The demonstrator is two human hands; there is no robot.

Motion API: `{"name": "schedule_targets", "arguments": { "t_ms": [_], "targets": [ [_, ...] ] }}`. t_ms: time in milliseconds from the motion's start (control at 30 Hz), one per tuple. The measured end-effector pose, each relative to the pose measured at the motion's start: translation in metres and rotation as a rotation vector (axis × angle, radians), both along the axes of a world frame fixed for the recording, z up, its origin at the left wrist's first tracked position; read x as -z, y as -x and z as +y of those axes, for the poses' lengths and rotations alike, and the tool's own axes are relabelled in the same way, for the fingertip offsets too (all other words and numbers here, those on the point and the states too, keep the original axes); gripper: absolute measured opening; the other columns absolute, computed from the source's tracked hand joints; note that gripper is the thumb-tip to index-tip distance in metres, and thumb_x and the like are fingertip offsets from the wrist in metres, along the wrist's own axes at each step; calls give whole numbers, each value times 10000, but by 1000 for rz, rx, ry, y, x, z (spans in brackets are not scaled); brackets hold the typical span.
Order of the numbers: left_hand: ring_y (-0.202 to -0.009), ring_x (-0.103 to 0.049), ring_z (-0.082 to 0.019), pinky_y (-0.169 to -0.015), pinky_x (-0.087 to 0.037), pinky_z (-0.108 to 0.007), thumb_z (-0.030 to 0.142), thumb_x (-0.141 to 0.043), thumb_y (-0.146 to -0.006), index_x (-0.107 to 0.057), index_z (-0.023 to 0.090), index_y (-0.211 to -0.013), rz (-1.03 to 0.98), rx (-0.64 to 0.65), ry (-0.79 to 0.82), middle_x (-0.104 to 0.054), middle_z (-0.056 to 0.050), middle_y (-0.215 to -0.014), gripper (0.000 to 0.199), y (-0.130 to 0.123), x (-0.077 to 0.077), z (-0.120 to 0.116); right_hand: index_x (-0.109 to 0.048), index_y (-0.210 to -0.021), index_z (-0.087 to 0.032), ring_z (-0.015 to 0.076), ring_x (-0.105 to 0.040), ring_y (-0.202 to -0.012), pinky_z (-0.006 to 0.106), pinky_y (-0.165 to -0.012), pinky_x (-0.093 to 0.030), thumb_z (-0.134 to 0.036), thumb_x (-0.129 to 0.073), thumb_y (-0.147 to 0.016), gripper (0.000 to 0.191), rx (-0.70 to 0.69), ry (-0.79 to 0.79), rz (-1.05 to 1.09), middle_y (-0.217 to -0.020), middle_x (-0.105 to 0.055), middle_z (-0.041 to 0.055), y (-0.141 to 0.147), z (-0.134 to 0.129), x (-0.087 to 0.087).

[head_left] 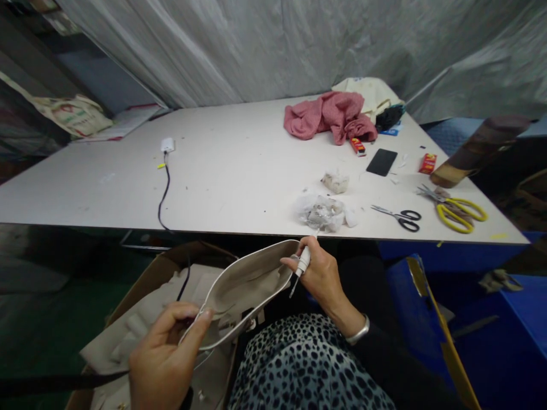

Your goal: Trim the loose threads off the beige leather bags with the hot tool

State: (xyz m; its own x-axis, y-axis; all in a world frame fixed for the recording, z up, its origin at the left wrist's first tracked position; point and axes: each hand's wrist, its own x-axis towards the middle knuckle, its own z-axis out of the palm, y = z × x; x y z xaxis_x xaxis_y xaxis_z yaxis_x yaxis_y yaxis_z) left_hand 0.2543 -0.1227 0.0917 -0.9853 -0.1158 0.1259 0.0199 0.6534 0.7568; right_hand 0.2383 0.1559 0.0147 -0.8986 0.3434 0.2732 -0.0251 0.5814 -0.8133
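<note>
A beige bag [252, 279] with pale edging lies across my lap, its mouth spread open toward me. At its near left end, my left hand [166, 347] pinches the rim between thumb and fingers. My right hand [320, 273] grips the far right end of the rim. That same hand also holds a tool with a white wrapped handle [303, 262] and a thin metal tip pointing down; its exact kind I cannot make out. Small metal fittings show on the bag's near side, partly hidden.
A cardboard box [145, 285] of beige pieces stands at lower left. On the white table [226, 171] lie crumpled plastic [322, 212], black scissors [404, 217], yellow-handled scissors [459, 213], a pink cloth [327, 114] and a cable [164, 193]. Blue bins [504, 336] stand at right.
</note>
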Motion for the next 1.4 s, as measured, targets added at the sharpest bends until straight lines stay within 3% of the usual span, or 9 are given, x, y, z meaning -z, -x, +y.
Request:
{"name": "schedule_targets", "arguments": {
  "t_ms": [367, 633, 767, 867, 933, 1067, 1200, 1300, 1400],
  "targets": [
    [-716, -644, -164, -616, -513, -209, 387, -718, -824, -553, 219, -763, -74, 127, -33, -641, -7, -802, 242, -2, 15, -2, -537, -1038, -238, 158, -604, -754, 262, -703, -457, -195, -678, -870, 223, -35, 134, 42, -917, -634, -3, -4, -17, 7],
    [-562, -566, -124, -571, -438, -223, 323, -650, -870, -521, 202, -619, 64, 298, 282, -565, 26, -618, 307, 8, 7, -6, -575, -1067, -231, 176, -627, -809, 288, -743, -494, -241, -676, -898, 197, -103, 160, 75, -967, -644, 26, -7, -11, 14],
    [-539, -577, -112, -540, -450, -209, 270, -574, -951, -519, 194, -574, -79, 621, 147, -566, 16, -580, 388, 0, -11, 1, -578, -1072, -239, 173, -649, -848, 290, -774, -514, -216, -672, -913, 186, -118, 194, 125, -980, -656, 17, -7, -9, 16],
    [-835, -715, -167, -765, -580, -243, 251, -619, -936, -686, 217, -849, -128, 950, -48, -733, -38, -910, 115, -13, -26, 23, -557, -1068, -249, 168, -672, -842, 295, -773, -537, -208, -697, -910, 216, -114, 291, 150, -992, -675, 9, -7, -10, 14],
    [-1069, -709, -209, -943, -584, -307, 212, -668, -910, -701, 236, -1097, 5, 990, -32, -729, -78, -1177, 191, -13, -36, 40, -534, -1078, -257, 174, -697, -856, 307, -780, -559, -211, -710, -911, 247, -118, 373, 158, -1017, -685, 13, -9, -10, 9],
    [-1337, -584, -288, -1135, -494, -455, 222, -696, -915, -645, 222, -1338, 260, 910, 211, -617, -133, -1443, 426, 38, -62, 49, -518, -1087, -266, 185, -723, -897, 326, -807, -588, -222, -716, -928, 257, -149, 445, 184, -1026, -682, 19, -16, -3, -5],
    [-1319, -615, -295, -1145, -484, -451, 343, -780, -861, -640, 284, -1406, -6, 1177, 309, -660, -98, -1422, 566, 124, -78, 45, -529, -1065, -266, 183, -723, -910, 321, -811, -594, -215, -723, -932, 240, -204, 418, 194, -1033, -680, 20, -22, 10, -17],
    [-1365, -586, -297, -1166, -449, -454, 342, -794, -842, -636, 285, -1412, -203, 1287, 214, -628, -89, -1477, 595, 160, -66, 71, -520, -1044, -262, 180, -721, -919, 323, -826, -595, -189, -724, -928, 246, -261, 401, 224, -1043, -676, 21, -21, 16, -19],
    [-1350, -594, -306, -1171, -427, -444, 336, -829, -792, -648, 244, -1398, -284, 1369, 29, -647, -99, -1454, 639, 160, -39, 110, -523, -1046, -265, 176, -711, -950, 327, -856, -587, -160, -704, -936, 236, -301, 368, 265, -1047, -668, 15, -16, 19, -19]
  ]
}}
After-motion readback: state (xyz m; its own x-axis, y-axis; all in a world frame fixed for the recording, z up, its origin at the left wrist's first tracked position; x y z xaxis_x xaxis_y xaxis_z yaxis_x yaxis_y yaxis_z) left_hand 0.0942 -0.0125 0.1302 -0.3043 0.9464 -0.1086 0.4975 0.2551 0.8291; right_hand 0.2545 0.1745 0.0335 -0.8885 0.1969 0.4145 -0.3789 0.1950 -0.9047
